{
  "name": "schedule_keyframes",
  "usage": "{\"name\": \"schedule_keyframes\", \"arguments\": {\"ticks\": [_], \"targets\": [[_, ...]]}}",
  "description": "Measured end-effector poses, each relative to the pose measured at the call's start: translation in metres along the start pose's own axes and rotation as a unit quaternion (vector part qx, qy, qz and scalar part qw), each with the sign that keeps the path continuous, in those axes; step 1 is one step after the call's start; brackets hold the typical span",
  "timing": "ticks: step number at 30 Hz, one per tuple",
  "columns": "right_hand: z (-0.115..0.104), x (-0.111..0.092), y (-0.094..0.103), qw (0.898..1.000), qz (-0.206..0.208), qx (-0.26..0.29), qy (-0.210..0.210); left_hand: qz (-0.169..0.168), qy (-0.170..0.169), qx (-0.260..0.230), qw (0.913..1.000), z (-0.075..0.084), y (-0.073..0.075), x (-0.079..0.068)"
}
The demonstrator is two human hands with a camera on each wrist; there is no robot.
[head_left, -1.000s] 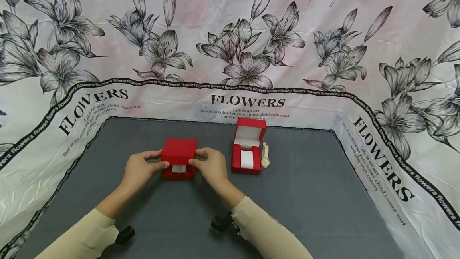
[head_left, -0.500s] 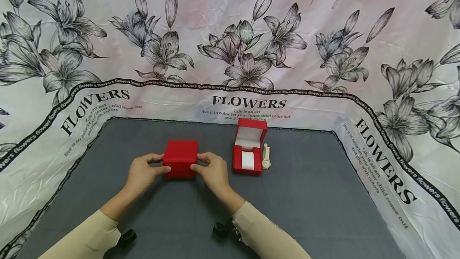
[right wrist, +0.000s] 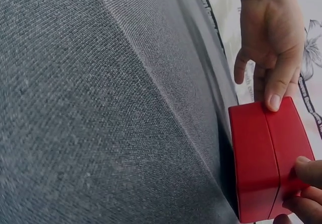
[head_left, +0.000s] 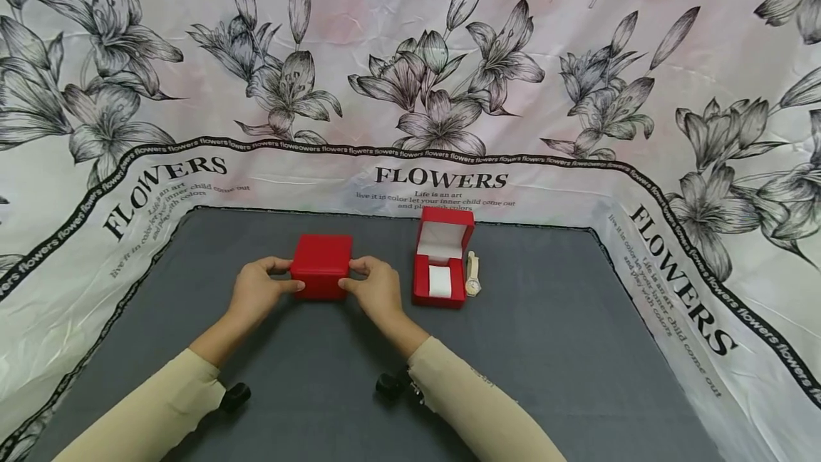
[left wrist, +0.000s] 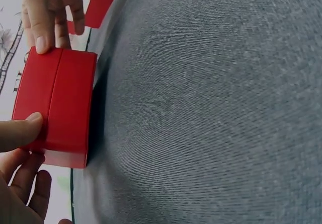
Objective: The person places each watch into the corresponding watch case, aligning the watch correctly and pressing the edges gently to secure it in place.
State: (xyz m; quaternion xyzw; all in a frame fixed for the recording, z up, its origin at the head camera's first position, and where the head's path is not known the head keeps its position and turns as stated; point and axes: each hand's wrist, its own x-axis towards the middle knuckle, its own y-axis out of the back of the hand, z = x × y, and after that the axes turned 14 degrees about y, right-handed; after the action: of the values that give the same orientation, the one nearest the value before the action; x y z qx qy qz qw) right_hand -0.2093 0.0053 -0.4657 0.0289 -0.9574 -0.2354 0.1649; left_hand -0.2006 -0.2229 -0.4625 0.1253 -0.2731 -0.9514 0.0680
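Note:
A closed red watch box (head_left: 323, 267) is held between both hands on the grey cloth, left of the middle in the head view. My left hand (head_left: 259, 287) pinches its left side, with the thumb on the front near the lid seam. On the opposite side, my right hand (head_left: 378, 291) grips it the same way. In both wrist views the seam shows no gap. What lies inside is hidden. Farther right stands a second red watch box (head_left: 421, 289), lid raised, with a white cushion (head_left: 440, 281) in it. A pale-strapped wristwatch (head_left: 473, 275) lies against its right side.
Grey cloth (head_left: 526, 362) covers the work surface. Around it runs a white border with printed lettering (head_left: 442, 177), and flower-printed fabric (head_left: 442, 120) rises behind. Black devices (head_left: 236, 396) sit at both cuffs.
The lid of the held box has come down over the pale item inside and is now closed. Both hands have then shifted the box slightly away from me. The other box and wristwatch stay put.

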Motion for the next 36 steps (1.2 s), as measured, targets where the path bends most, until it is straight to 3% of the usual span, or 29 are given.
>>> {"name": "schedule_keyframes", "arguments": {"ticks": [16, 19, 24, 30, 36], "targets": [[0.004, -0.006, 0.001, 0.999, -0.024, -0.030, 0.023, -0.007, -0.001, 0.011, 0.9999, -0.007, -0.003, 0.003], [0.005, -0.008, 0.005, 0.998, -0.048, -0.028, 0.033, -0.020, -0.005, 0.003, 0.9998, -0.008, 0.000, 0.002], [0.006, -0.013, 0.015, 0.991, -0.124, -0.012, 0.041, -0.041, -0.003, -0.013, 0.9991, -0.007, 0.009, -0.002], [0.006, -0.015, 0.034, 0.983, -0.174, 0.000, 0.061, -0.034, -0.036, 0.003, 0.9988, 0.007, 0.017, -0.006], [0.005, -0.019, 0.057, 0.979, -0.185, 0.010, 0.079, -0.020, -0.087, 0.033, 0.9954, 0.020, 0.009, -0.013]]}}
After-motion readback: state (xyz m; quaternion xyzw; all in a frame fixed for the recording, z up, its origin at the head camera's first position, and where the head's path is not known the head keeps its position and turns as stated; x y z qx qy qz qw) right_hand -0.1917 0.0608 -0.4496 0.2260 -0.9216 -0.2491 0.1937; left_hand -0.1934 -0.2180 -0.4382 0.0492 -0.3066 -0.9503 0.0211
